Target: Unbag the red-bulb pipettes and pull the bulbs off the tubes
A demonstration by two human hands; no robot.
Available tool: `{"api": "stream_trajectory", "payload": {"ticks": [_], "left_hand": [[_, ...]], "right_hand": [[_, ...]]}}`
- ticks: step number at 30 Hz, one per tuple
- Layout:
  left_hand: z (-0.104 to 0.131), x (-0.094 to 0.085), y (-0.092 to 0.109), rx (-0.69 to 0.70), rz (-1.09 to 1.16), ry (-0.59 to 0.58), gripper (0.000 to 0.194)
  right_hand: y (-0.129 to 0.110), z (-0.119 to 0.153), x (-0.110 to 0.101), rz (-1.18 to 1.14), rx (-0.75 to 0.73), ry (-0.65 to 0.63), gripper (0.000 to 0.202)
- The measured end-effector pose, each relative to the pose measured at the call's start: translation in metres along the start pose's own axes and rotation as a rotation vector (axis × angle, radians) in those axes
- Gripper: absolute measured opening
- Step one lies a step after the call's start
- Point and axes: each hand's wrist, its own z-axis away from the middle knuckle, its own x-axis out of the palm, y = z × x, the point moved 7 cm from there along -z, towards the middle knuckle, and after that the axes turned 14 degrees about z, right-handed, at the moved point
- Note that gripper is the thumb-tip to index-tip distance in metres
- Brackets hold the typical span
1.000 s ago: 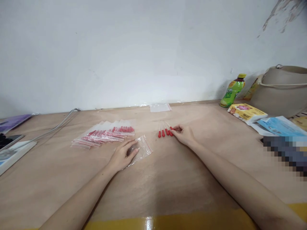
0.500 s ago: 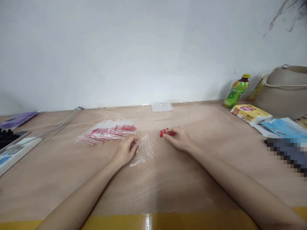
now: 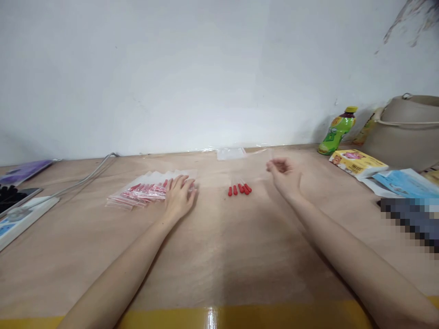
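Note:
My left hand lies with its fingers spread on the right end of a row of overlapping clear zip bags with red-tipped pieces inside. Several loose droppers with red ends lie on the table in front of me, their thin clear ends pointing away. To the right of them, my right hand is raised, thumb and fingers pinched on a clear bag that shows only faintly. Near the wall lies another flat clear bag.
At the right are a green bottle, a yellow tissue pack, a blue packet, a dark pixelated object and a beige bag. A power strip, its cable and a purple packet are at the left.
The clear bag beside my left hand has left that spot. My right hand has moved right and away from the red-ended droppers. My left hand has spread over the row of bags.

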Motion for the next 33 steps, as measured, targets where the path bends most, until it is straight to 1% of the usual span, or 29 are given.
{"api": "stream_trajectory", "payload": {"ticks": [1,2,3,4,5,6,8,9,11,12,14,16,18,20,21,22,23,25,27,30,33], "left_hand": [[0.0,-0.001,-0.009,-0.021,-0.065,-0.021,0.031],[0.001,-0.001,-0.016,-0.038,-0.116,-0.05,0.034],[0.002,0.0,-0.022,-0.048,-0.149,-0.085,0.038],[0.003,0.001,-0.026,-0.051,-0.164,-0.124,0.041],[0.004,0.002,-0.028,-0.047,-0.166,-0.163,0.043],[0.005,0.004,-0.029,-0.038,-0.162,-0.197,0.044],[0.007,0.007,-0.03,-0.01,-0.151,-0.237,0.042],[0.008,0.008,-0.03,0.001,-0.15,-0.234,0.039],[0.009,0.008,-0.03,0.024,-0.153,-0.204,0.033],[0.009,0.008,-0.029,0.032,-0.154,-0.183,0.031],[0.009,0.008,-0.029,0.034,-0.156,-0.133,0.03],[0.01,0.008,-0.029,0.026,-0.156,-0.09,0.028],[0.01,0.01,-0.027,0.023,-0.153,-0.071,0.028],[0.01,0.012,-0.025,0.029,-0.148,-0.076,0.028],[0.01,0.012,-0.024,0.034,-0.144,-0.082,0.028],[0.01,0.013,-0.024,0.037,-0.138,-0.088,0.028],[0.01,0.013,-0.024,0.038,-0.132,-0.092,0.028],[0.01,0.013,-0.024,0.035,-0.119,-0.093,0.028],[0.01,0.013,-0.024,0.028,-0.107,-0.089,0.028],[0.01,0.014,-0.024,0.028,-0.095,-0.09,0.028],[0.01,0.015,-0.025,0.021,-0.069,-0.091,0.029]], "right_hand": [[0.006,-0.008,-0.016,0.093,-0.056,0.125,0.021],[0.013,-0.013,-0.028,0.189,-0.117,0.215,0.019],[0.019,-0.016,-0.034,0.282,-0.186,0.232,0.016],[0.026,-0.017,-0.035,0.389,-0.242,0.18,0.014],[0.036,-0.018,-0.03,0.509,-0.272,0.071,0.014],[0.047,-0.016,-0.023,0.612,-0.295,-0.078,0.015],[0.062,-0.012,-0.017,0.668,-0.321,-0.263,0.012],[0.067,-0.01,-0.014,0.683,-0.328,-0.333,0.012],[0.07,-0.008,-0.012,0.708,-0.33,-0.418,0.012],[0.068,-0.007,-0.011,0.728,-0.334,-0.439,0.013],[0.056,-0.003,-0.008,0.764,-0.372,-0.443,0.019],[0.033,0.007,0.002,0.781,-0.479,-0.427,0.027],[0.009,0.025,0.019,0.722,-0.568,-0.473,0.037],[-0.01,0.048,0.045,0.693,-0.652,-0.636,0.053],[-0.015,0.059,0.059,0.702,-0.664,-0.723,0.056],[-0.018,0.069,0.071,0.718,-0.66,-0.811,0.057],[-0.019,0.076,0.082,0.728,-0.635,-0.871,0.057],[-0.017,0.082,0.098,0.74,-0.56,-0.924,0.055],[-0.014,0.08,0.109,0.733,-0.519,-0.898,0.047],[-0.013,0.071,0.119,0.687,-0.537,-0.791,0.036],[-0.011,0.062,0.127,0.663,-0.56,-0.734,0.031]]}}
